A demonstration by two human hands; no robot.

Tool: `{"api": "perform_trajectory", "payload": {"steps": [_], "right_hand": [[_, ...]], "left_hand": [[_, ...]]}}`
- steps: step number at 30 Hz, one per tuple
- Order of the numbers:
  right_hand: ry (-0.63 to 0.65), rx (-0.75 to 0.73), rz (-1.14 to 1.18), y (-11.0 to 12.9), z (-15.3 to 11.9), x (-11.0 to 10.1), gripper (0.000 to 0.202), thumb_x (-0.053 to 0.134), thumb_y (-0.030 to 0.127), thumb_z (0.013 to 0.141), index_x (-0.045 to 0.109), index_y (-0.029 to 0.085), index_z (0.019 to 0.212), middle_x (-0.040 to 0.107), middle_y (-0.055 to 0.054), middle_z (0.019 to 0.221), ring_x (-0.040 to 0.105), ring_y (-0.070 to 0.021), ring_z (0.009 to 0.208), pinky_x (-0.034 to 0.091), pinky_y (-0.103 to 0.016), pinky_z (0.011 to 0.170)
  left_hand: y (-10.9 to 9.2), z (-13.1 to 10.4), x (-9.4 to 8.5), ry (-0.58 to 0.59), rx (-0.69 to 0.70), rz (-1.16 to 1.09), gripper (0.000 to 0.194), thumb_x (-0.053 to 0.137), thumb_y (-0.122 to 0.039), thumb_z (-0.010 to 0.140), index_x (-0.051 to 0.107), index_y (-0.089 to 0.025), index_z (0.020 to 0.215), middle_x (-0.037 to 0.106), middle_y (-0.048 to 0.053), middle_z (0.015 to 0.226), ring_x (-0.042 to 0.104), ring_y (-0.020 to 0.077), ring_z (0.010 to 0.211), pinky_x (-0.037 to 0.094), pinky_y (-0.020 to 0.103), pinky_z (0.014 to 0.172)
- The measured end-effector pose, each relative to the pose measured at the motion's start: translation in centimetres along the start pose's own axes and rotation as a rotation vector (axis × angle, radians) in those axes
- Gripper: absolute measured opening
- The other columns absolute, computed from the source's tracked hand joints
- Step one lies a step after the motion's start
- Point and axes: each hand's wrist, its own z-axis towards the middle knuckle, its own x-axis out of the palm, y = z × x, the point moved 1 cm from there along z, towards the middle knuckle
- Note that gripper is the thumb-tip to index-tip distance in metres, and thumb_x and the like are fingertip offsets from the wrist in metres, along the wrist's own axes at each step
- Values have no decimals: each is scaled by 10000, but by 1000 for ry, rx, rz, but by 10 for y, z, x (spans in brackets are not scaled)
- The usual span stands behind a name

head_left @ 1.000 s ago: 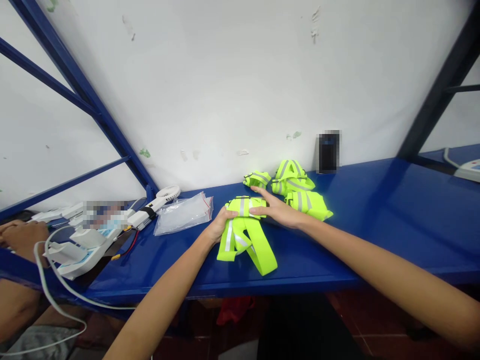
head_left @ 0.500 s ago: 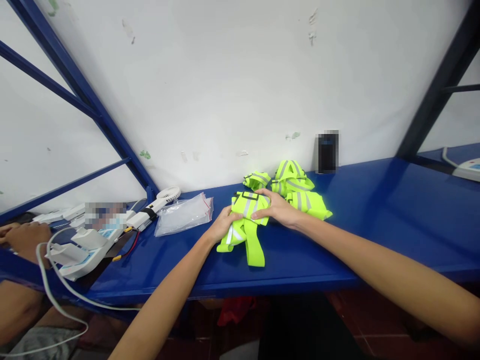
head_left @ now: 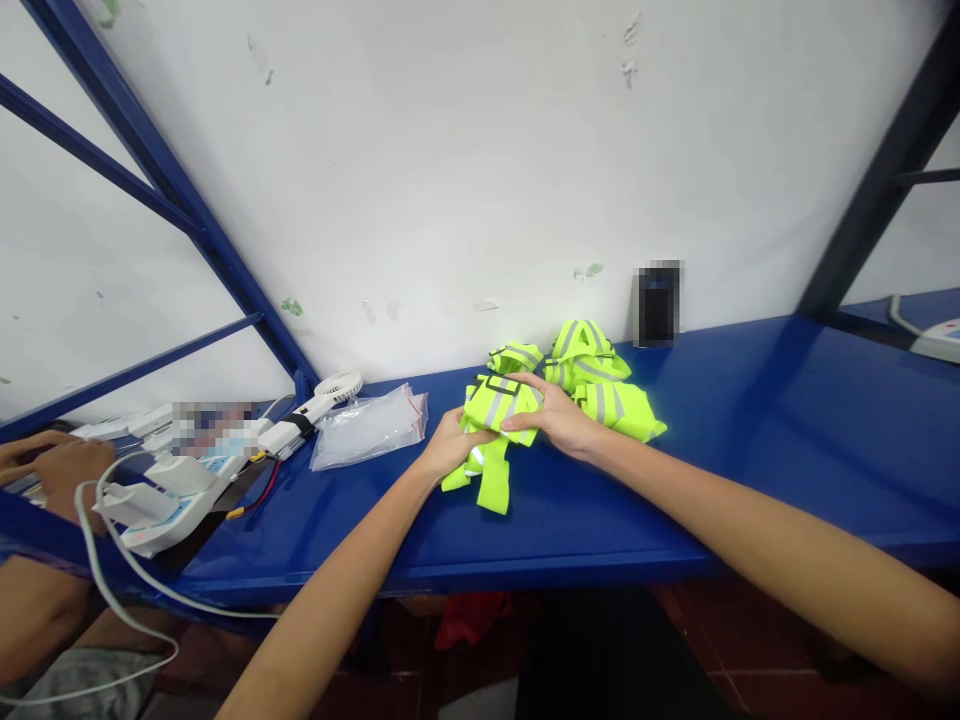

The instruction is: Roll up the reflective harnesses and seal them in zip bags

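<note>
the loose ends of the neon strap bundle (head_left: 499, 408) hang shorter now than in the earlier frames, and its black buckle (head_left: 502, 385) has turned up into plain sight. the left hand (head_left: 447, 445) grips the bundle's left side, thumb laid across the front; the right hand (head_left: 561, 420) is closed on the right side, thumb in front and fingers over the top. between them the bundle sits near the front half of the blue table (head_left: 720, 430), a folded strap end (head_left: 493, 482) drooping below. just behind it lies a small neon roll (head_left: 516, 356), and beside the right hand are a looped neon bundle (head_left: 586, 362) and a folded neon bundle (head_left: 619, 411). left of the hands i see clear plastic bags (head_left: 369, 430), a white fan (head_left: 337, 387) and a loaded power strip (head_left: 169, 522), with another person's hands (head_left: 71, 472) beyond. a blurred dark object (head_left: 658, 306) stands by the wall (head_left: 465, 180).
</note>
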Motion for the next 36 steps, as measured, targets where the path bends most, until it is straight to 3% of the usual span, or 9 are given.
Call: {"api": "perform_trajectory", "payload": {"steps": [10, 16, 22, 28, 32, 36], "right_hand": [[-68, -27, -80, 7, -1, -2, 758, 844, 182, 511, 563, 216, 1215, 699, -42, 1020, 675, -226, 922, 531, -396, 879], [-154, -49, -93, 7, 0, -6, 725, 823, 194, 540, 553, 223, 1212, 691, -45, 1029, 671, -236, 932, 551, -391, 848], [-140, -106, -68, 2, 3, -10, 718, 827, 193, 552, 556, 237, 1215, 684, -40, 1066, 666, -224, 933, 545, -379, 858], [-97, -148, -32, 1, 4, -9, 705, 824, 197, 570, 550, 246, 1218, 675, -38, 1079, 658, -228, 967, 541, -378, 865], [-115, -218, -175, 7, 2, -10, 655, 816, 238, 606, 565, 238, 1210, 633, -63, 1207, 622, -257, 1074, 516, -399, 909], [-140, -452, -497, 15, -4, -8, 546, 773, 260, 679, 586, 231, 1191, 593, -73, 1278, 539, -290, 1206, 422, -463, 1021]], "left_hand": [[-2, -3, -1, 83, -79, -153, 661, 825, -265, 615, 583, -155, 1220, 694, 118, 1142, 697, 241, 900, 537, 313, 765], [-5, -5, 3, 132, -53, -96, 629, 826, -311, 648, 602, -168, 1218, 673, 116, 1197, 681, 231, 959, 520, 309, 827], [-9, -11, 1, 321, -165, -137, 486, 775, -348, 717, 663, -100, 1119, 692, 175, 1137, 680, 280, 998, 516, 385, 893], [-12, -16, 0, 404, -209, -218, 484, 755, -340, 744, 650, -97, 1149, 674, 213, 1165, 685, 307, 1003, 527, 416, 888], [-12, -18, -1, 458, -210, -234, 463, 752, -316, 751, 650, -95, 1145, 661, 225, 1185, 668, 319, 1046, 521, 418, 905], [-9, -17, 0, 476, -209, -263, 471, 770, -291, 729, 650, -99, 1142, 679, 219, 1148, 681, 316, 1013, 522, 424, 898]]}}
